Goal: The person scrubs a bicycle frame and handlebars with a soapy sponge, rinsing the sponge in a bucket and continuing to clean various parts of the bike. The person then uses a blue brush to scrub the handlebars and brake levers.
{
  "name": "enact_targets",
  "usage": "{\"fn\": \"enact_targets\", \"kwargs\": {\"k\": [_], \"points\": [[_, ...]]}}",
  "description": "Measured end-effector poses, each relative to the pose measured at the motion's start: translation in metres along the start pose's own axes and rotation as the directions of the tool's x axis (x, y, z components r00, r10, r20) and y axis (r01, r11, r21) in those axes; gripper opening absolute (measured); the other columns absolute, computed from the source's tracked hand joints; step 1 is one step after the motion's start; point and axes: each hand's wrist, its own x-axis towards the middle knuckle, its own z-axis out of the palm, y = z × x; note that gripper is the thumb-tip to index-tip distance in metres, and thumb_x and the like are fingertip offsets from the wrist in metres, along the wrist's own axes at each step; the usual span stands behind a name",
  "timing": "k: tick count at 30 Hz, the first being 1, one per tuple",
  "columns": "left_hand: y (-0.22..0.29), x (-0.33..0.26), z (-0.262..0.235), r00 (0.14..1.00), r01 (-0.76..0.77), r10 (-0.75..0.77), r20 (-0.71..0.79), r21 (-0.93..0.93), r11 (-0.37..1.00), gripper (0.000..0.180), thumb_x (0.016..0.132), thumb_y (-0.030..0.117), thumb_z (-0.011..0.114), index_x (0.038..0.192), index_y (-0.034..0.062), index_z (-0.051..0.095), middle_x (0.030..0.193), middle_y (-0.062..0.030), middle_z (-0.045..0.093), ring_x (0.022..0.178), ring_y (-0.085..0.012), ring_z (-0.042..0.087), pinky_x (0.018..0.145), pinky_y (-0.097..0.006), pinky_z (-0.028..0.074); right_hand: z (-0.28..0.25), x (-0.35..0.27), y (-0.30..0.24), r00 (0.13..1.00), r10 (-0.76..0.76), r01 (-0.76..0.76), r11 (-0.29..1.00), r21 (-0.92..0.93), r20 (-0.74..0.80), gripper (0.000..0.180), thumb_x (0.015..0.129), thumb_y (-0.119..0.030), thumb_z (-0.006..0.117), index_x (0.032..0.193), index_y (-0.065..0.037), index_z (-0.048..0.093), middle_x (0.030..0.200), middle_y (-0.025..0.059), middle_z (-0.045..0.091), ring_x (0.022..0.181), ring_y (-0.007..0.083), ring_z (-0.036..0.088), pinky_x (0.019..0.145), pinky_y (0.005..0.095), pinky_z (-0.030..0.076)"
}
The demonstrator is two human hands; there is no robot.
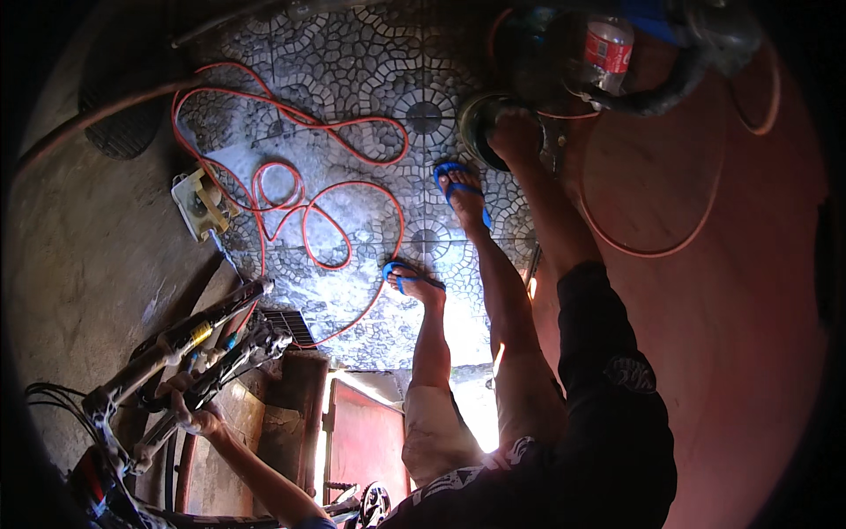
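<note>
At the lower left, my left hand point(196, 413) is closed around a dark tube of a bicycle frame point(159, 353), streaked with what looks like white foam. The bicycle stands tilted beside the wall, and its chainring point(375, 502) shows at the bottom edge. My right arm stretches forward to a round dark bucket point(478, 123). Over the bucket's opening hangs my right hand point(514, 134), its fingers hidden in shadow, so whether it holds anything does not show.
An orange-red hose point(352, 183) lies looped over the wet patterned tile floor point(352, 66). A whitish box-like thing point(198, 204) sits by the left wall. Beyond the bucket are a plastic bottle with a red label point(608, 48) and a dark curved pipe point(648, 104). A floor grate point(289, 326) lies near the bicycle.
</note>
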Motion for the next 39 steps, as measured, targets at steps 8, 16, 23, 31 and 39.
{"fn": "enact_targets", "kwargs": {"k": [8, 16, 23, 31, 39], "points": [[0.023, 0.001, -0.004, 0.980, 0.195, -0.172, 0.096, -0.357, 0.913, 0.070, 0.098, 0.067, 0.048, 0.144, 0.0142, 0.049, 0.132, -0.0175, 0.052, 0.118, -0.0368, 0.054, 0.104, -0.053, 0.047, 0.147, 0.032, 0.012, 0.987, -0.049, 0.054, 0.998, -0.031, 0.156, 0.031, 0.099, -0.031, 0.051, 0.115, -0.014, 0.072, 0.111, 0.0135, 0.073, 0.107, 0.0256, 0.071, 0.087, 0.0439, 0.059], [0.020, -0.010, 0.004, 0.906, 0.327, -0.389, -0.165, -0.309, 0.893, 0.065, 0.091, 0.057, 0.064, 0.135, 0.0094, 0.053, 0.122, -0.0184, 0.062, 0.113, -0.0364, 0.058, 0.107, -0.051, 0.045, 0.184, 0.032, 0.034, 0.941, 0.159, -0.293, 0.825, 0.483, 0.300, 0.041, 0.097, -0.030, 0.062, 0.134, -0.015, 0.058, 0.122, 0.0107, 0.067, 0.113, 0.0298, 0.065, 0.082, 0.0470, 0.058], [-0.018, -0.053, 0.008, 0.874, 0.378, -0.406, -0.266, -0.152, 0.913, 0.054, 0.097, 0.049, 0.058, 0.128, 0.0046, 0.058, 0.115, -0.0182, 0.063, 0.104, -0.0349, 0.063, 0.097, -0.055, 0.052, 0.095, -0.025, 0.067, 0.926, 0.080, -0.373, 0.333, 0.866, 0.369, 0.053, 0.095, -0.025, 0.070, 0.143, -0.012, 0.053, 0.135, 0.0106, 0.060, 0.123, 0.0304, 0.057, 0.092, 0.0460, 0.050], [-0.009, -0.053, 0.035, 0.971, 0.144, 0.003, -0.241, 0.588, 0.796, 0.042, 0.099, 0.039, 0.050, 0.123, 0.0062, 0.063, 0.111, -0.0135, 0.069, 0.097, -0.0315, 0.066, 0.085, -0.047, 0.053, -0.194, -0.050, -0.057, 0.984, 0.062, -0.178, 0.284, 0.942, 0.167, 0.059, 0.090, -0.013, 0.069, 0.145, -0.005, 0.048, 0.140, 0.0116, 0.054, 0.127, 0.0230, 0.051, 0.108, 0.0394, 0.042], [-0.022, -0.030, 0.071, 0.936, 0.218, 0.051, -0.347, 0.689, 0.691, 0.029, 0.094, 0.023, 0.051, 0.108, 0.0050, 0.068, 0.094, -0.0151, 0.068, 0.086, -0.0313, 0.068, 0.074, -0.041, 0.054, -0.487, -0.088, -0.353, 0.799, -0.592, -0.258, -0.181, 0.949, 0.105, 0.050, 0.082, -0.023, 0.078, 0.122, -0.002, 0.057, 0.107, 0.0088, 0.065, 0.093, 0.0199, 0.065, 0.084, 0.0364, 0.055]]}}
